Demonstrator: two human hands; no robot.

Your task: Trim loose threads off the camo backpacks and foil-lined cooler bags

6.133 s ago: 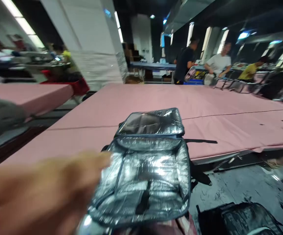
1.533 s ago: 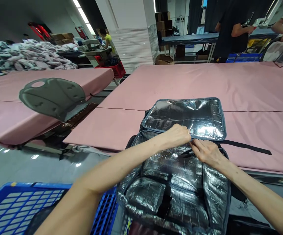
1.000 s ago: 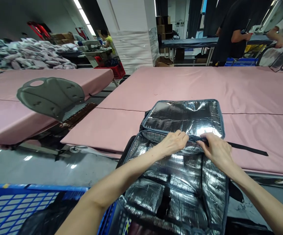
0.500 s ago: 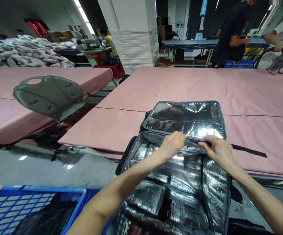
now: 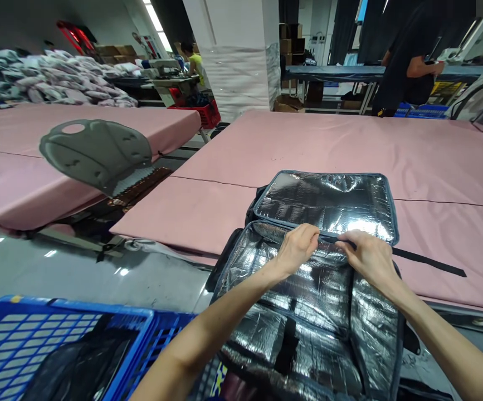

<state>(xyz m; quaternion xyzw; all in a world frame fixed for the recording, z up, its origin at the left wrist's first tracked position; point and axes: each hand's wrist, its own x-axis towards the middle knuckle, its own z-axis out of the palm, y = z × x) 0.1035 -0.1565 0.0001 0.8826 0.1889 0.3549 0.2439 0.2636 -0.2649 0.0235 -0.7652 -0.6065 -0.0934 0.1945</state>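
An open insulated bag with silver foil lining lies in front of me, its lid flipped back onto the pink table. My left hand pinches the bag's far rim where lid and body meet. My right hand is closed on the same rim just to the right, next to a black strap that trails over the table.
A blue plastic crate with dark bags inside stands at my lower left. A grey chair back rises between two pink tables. People work at tables far behind, near a white pillar. Piled pink-grey goods lie far left.
Over six seconds my view swung left and both hands came to the bag's rim. In the last half second the hands barely moved; the camera shifted slightly.
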